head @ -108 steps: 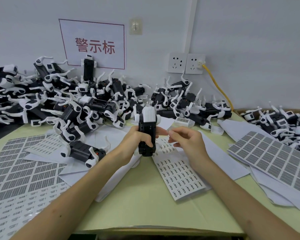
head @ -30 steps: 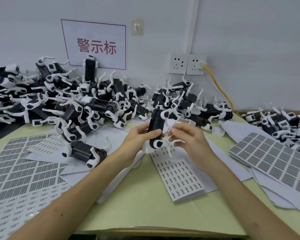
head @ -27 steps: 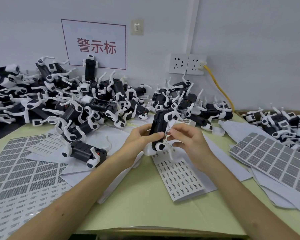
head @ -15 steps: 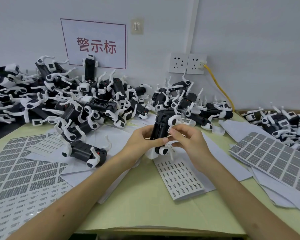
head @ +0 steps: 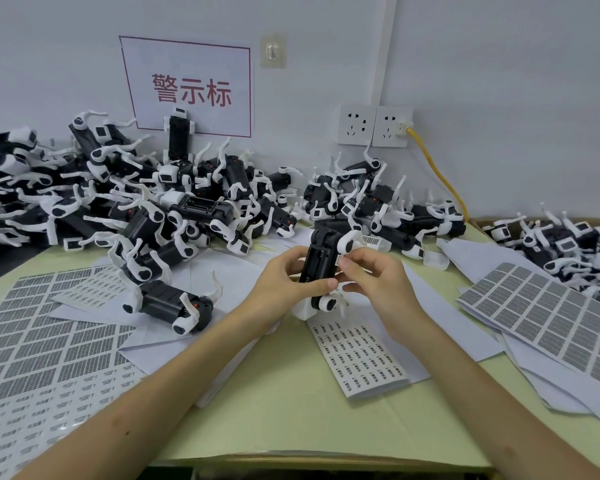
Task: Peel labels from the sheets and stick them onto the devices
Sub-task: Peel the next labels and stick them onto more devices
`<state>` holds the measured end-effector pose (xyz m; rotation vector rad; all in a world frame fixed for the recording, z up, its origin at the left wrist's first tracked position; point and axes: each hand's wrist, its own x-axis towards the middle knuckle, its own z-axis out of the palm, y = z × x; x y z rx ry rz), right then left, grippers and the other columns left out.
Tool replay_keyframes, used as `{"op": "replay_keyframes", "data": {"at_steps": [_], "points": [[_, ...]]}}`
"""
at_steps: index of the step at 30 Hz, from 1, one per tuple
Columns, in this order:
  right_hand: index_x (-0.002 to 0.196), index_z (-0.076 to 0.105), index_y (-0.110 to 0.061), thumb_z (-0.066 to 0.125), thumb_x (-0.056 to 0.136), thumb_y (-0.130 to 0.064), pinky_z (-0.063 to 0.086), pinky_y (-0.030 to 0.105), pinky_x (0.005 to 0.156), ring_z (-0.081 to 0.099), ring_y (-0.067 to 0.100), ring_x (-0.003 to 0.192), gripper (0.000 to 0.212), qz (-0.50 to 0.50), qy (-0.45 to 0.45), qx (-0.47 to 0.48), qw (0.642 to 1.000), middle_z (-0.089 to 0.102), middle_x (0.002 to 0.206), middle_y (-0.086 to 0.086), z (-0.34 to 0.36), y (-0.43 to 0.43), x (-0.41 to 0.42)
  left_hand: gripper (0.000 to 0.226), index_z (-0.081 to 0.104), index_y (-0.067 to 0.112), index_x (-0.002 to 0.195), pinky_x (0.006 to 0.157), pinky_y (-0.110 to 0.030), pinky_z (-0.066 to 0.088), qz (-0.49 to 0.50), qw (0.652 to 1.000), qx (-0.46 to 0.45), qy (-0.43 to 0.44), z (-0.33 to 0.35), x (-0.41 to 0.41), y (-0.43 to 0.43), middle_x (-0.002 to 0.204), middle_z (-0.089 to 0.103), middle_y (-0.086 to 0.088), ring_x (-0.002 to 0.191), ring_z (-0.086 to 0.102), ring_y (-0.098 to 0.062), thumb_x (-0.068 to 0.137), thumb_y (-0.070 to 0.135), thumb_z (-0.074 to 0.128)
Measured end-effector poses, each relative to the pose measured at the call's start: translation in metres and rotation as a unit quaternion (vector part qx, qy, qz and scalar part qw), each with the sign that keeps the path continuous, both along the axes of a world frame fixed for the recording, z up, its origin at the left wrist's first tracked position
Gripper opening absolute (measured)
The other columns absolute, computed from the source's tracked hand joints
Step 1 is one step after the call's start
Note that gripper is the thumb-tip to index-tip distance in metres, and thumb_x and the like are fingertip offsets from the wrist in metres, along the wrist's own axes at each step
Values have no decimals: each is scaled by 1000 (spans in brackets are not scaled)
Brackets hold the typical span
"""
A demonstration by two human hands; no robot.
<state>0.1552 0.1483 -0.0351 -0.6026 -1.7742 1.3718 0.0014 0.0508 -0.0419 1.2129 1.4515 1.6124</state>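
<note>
Table (head: 291, 427) | 1 device (head: 321, 268) in left hand (head: 284, 282) | right hand (head: 378, 284) pinches 1 label (head: 341, 261)

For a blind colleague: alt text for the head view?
The left hand grips a black-and-white device above the green table while the right hand pinches a label against its side. Around lie label sheets and piled devices.
</note>
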Motion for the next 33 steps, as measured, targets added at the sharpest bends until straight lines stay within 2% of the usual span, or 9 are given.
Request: {"op": "replay_keyframes", "data": {"at_steps": [11, 16, 19, 22, 24, 26, 29, 31, 33], "points": [[97, 72, -3, 67, 98, -13, 56, 22, 71, 74, 15, 80, 12, -23, 5, -2, 1000, 76, 90, 13, -3, 0, -1, 48, 70, 15, 124, 103, -51, 55, -2, 999, 11, 31, -2, 0, 1, 110, 78, -9, 105, 74, -30, 81, 4, 87], [95, 72, -4, 67, 98, -14, 58, 24, 73, 74, 16, 81, 12, -24, 5, 2, 1000, 76, 90, 13, -5, 2, -2, 49, 71, 16, 125, 102, -49, 56, -5, 999, 20, 39, -2, 0, 1, 110, 78, -9, 106, 74, -29, 80, 5, 88], [89, 71, -4, 69, 97, -14, 60, 27, 77, 73, 14, 77, 13, -23, 2, 4, 1000, 76, 82, 7, -6, 3, -1, 46, 72, 17, 123, 99, -44, 56, -19, 998, 28, 52, -2, 0, 0, 109, 78, -8, 105, 74, -27, 81, 5, 87], [76, 62, 0, 75, 91, -23, 59, 25, 72, 73, 15, 71, 31, -18, 10, -20, 1000, 75, 76, 9, -5, 3, 0, 41, 72, 15, 122, 99, -50, 56, -32, 997, 30, 65, -1, -2, -2, 108, 77, -13, 103, 73, -34, 84, 4, 84], [72, 56, -1, 77, 81, -39, 57, 22, 69, 71, 16, 67, 44, -17, 8, -39, 999, 71, 70, 10, -4, 2, 0, 37, 72, 15, 121, 94, -44, 57, -32, 997, 29, 68, 1, -3, -3, 104, 77, -13, 94, 72, -27, 86, 5, 82], [75, 58, 2, 74, 82, -43, 59, 27, 71, 69, 18, 67, 48, 5, 2, -47, 999, 70, 71, 8, -3, -1, -1, 32, 72, 14, 120, 88, -34, 56, -32, 996, 26, 75, 3, -3, -3, 97, 76, -8, 90, 69, -17, 89, 5, 79], [94, 61, 10, 63, 100, -31, 54, 42, 76, 64, 26, 74, 42, 54, 12, -51, 997, 67, 78, 13, -2, -3, -4, 23, 71, 8, 120, 86, -25, 56, -48, 998, 14, 40, 5, 1, -3, 100, 77, -2, 95, 72, -14, 96, 6, 71], [100, 56, 14, 60, 101, -31, 48, 46, 76, 60, 28, 75, 45, 59, 24, -41, 997, 62, 79, 17, 0, -4, -4, 20, 71, 6, 120, 91, -29, 55, -66, 998, 1, 19, 5, 2, -5, 107, 78, -7, 101, 73, -19, 101, 10, 66], [104, 56, 15, 61, 96, -41, 47, 46, 76, 59, 30, 76, 57, 61, 27, -27, 997, 60, 82, 26, 2, -8, -3, 23, 71, 4, 121, 103, -42, 54, -88, 996, -12, 4, 5, 2, -5, 116, 76, -17, 112, 71, -30, 102, 15, 66]]}}
